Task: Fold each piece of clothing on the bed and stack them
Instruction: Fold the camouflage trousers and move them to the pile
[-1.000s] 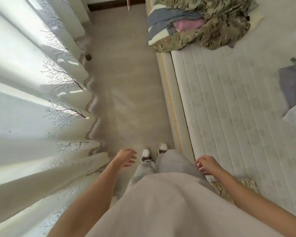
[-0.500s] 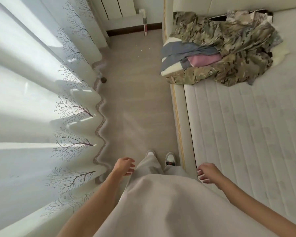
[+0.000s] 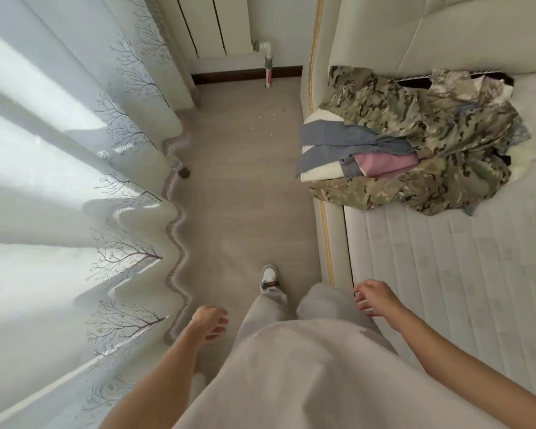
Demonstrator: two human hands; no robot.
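I stand on the floor (image 3: pixel 245 187) between the curtain (image 3: pixel 75 187) and the bed (image 3: pixel 461 289). My left hand (image 3: pixel 209 323) hangs at my side, its grip loose, fingers slack and holding nothing. My right hand (image 3: pixel 376 297) hovers over the bed's edge, grip likewise relaxed and empty. The pile of clothing (image 3: pixel 415 150) lies unfolded at the bed's head, well apart from both hands, with camouflage garments (image 3: pixel 384 100) over a grey piece (image 3: pixel 338 136) and a pink one (image 3: pixel 387 164).

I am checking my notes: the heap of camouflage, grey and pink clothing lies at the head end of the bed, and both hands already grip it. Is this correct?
Not quite. The head view shows the heap of clothing at the head end of the bed, but the left hand and right hand hold nothing, far from it.
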